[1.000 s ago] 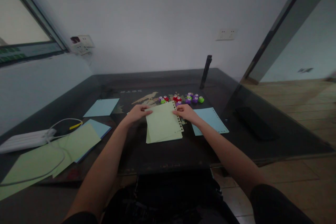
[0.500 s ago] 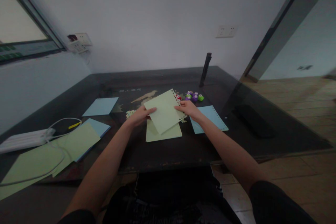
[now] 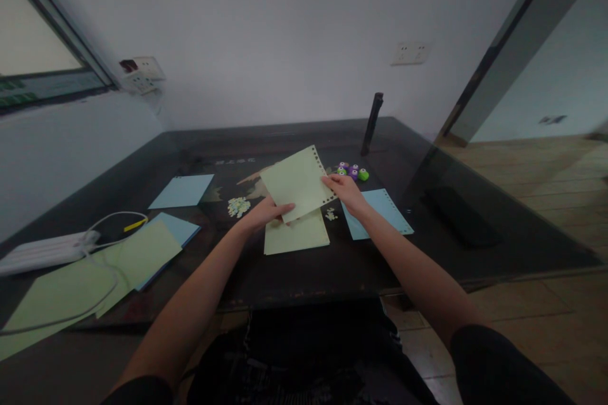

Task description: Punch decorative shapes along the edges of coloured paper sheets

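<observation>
A pale green sheet of paper [image 3: 297, 180] with punched holes along its right edge is held tilted above the table. My left hand [image 3: 266, 213] grips its lower left part, thumb on top. At the holed right edge, my right hand [image 3: 346, 193] pinches the sheet. More pale green paper [image 3: 297, 237] lies flat below, partly covered by the held sheet. Small paper bits form a pile [image 3: 238, 206] beside my left hand, and a smaller heap of bits [image 3: 331, 214] lies below my right hand. A light blue holed sheet [image 3: 375, 212] rests under my right forearm.
Purple and green round toys [image 3: 352, 171] sit behind my right hand, near an upright black post [image 3: 372, 124]. At left are a blue sheet [image 3: 183, 191], stacked green sheets [image 3: 85, 281], a white power strip [image 3: 47, 253] with its cable, and a yellow item [image 3: 135, 225]. A dark flat object [image 3: 463, 218] lies right.
The held sheet has turned and risen slightly. My left hand has shifted right along its lower edge, uncovering the left pile of bits. My right hand has moved a little right and up.
</observation>
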{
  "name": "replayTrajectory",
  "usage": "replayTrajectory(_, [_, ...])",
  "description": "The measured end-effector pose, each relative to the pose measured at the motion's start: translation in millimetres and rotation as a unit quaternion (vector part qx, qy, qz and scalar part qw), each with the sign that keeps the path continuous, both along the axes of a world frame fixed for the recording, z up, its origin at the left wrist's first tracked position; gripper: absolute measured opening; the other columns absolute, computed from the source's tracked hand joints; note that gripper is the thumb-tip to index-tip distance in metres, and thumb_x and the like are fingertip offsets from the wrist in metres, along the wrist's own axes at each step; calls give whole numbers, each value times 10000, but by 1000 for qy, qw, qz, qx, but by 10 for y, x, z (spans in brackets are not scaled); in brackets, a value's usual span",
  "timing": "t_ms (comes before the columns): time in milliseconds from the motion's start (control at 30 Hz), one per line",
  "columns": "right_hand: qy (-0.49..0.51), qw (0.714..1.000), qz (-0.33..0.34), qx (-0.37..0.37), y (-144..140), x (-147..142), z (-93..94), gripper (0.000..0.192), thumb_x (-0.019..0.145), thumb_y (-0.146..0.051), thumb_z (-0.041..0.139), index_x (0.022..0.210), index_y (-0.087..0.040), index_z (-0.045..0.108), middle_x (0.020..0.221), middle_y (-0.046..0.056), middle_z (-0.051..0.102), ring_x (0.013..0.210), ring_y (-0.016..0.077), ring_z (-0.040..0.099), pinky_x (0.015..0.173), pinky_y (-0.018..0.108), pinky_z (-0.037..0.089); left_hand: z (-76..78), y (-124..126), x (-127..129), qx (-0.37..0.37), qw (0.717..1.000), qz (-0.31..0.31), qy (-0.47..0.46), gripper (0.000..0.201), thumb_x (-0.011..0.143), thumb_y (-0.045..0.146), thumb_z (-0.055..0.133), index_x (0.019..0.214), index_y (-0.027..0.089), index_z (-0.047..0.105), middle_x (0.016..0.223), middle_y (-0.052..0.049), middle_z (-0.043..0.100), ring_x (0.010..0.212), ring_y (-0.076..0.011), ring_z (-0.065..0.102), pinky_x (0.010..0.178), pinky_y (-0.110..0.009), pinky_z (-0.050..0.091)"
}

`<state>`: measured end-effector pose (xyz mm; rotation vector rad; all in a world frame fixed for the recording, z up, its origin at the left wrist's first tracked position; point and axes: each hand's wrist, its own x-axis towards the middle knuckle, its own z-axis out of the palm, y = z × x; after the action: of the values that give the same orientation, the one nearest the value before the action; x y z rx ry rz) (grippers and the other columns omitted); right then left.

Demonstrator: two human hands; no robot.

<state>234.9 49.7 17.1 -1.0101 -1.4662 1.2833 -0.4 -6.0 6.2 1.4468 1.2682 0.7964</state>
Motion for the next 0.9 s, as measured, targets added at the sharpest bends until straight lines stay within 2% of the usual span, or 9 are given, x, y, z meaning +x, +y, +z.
replayTrajectory(133, [-25, 999, -8, 18, 27, 9, 5, 440, 817, -555, 534, 853, -135, 660, 732, 59, 693, 531, 89, 541, 437, 186, 330, -20, 99, -76, 39, 988, 109, -100, 313, 770, 340, 629, 985, 112, 618, 836, -103, 706, 551, -124, 595, 504, -236, 441])
replayTrajectory(200, [-35, 999, -1, 16, 35, 8, 5, 454, 825, -561, 515, 807, -129, 654, 713, 67, 691, 525, 84, 542, 443, 181, 332, -19, 144, -115, 54, 971, 180, -149, 294, 778, 298, 624, 997, 103, 613, 817, -100, 708, 527, -111, 591, 474, -212, 417])
replayTrajectory(300, [-58, 998, 5, 17, 42, 3, -15, 414, 839, -513, 510, 754, -130, 643, 686, 63, 681, 525, 84, 548, 454, 179, 344, -24, 189, -163, 67, 946, 237, -212, 271, 791, 271, 623, 1001, 100, 617, 793, -91, 711, 531, -115, 605, 465, -204, 422])
replayTrajectory(400, [-91, 995, 9, 35, 55, -4, -69, 332, 843, -423, 515, 747, -133, 644, 672, 52, 673, 527, 91, 549, 460, 185, 352, -45, 211, -194, 75, 933, 251, -246, 252, 781, 255, 645, 982, 103, 624, 791, -89, 715, 549, -127, 621, 448, -200, 421])
replayTrajectory(500, [-137, 987, 7, 87, 68, -13, -132, 261, 827, -344, 530, 725, -133, 646, 648, 42, 660, 535, 104, 552, 511, 208, 396, -61, 215, -198, 69, 932, 253, -248, 264, 749, 238, 676, 975, 106, 632, 809, -92, 720, 559, -132, 629, 436, -192, 415])
replayTrajectory(700, [-254, 951, 18, 174, 75, -130, -106, 161, 800, -270, 582, 761, -138, 665, 685, 38, 672, 618, 142, 598, 625, 249, 438, -31, 188, -147, 62, 938, 251, -229, 302, 746, 226, 661, 1017, 94, 638, 867, -106, 730, 578, -126, 634, 458, -183, 417])
replayTrajectory(800, [-339, 922, 12, 188, 104, -277, -32, 113, 800, -234, 603, 818, -144, 669, 743, 46, 688, 698, 161, 628, 664, 250, 440, -30, 186, -127, 49, 939, 257, -223, 296, 760, 218, 643, 1028, 93, 635, 865, -110, 732, 587, -128, 642, 471, -185, 415])
replayTrajectory(900, [-447, 875, -14, 187, 158, -455, 11, 174, 811, -266, 626, 930, -144, 662, 881, 86, 702, 824, 203, 648, 731, 275, 445, -47, 194, -114, 40, 941, 257, -217, 273, 771, 211, 636, 1019, 98, 640, 871, -112, 732, 597, -130, 649, 482, -187, 414])
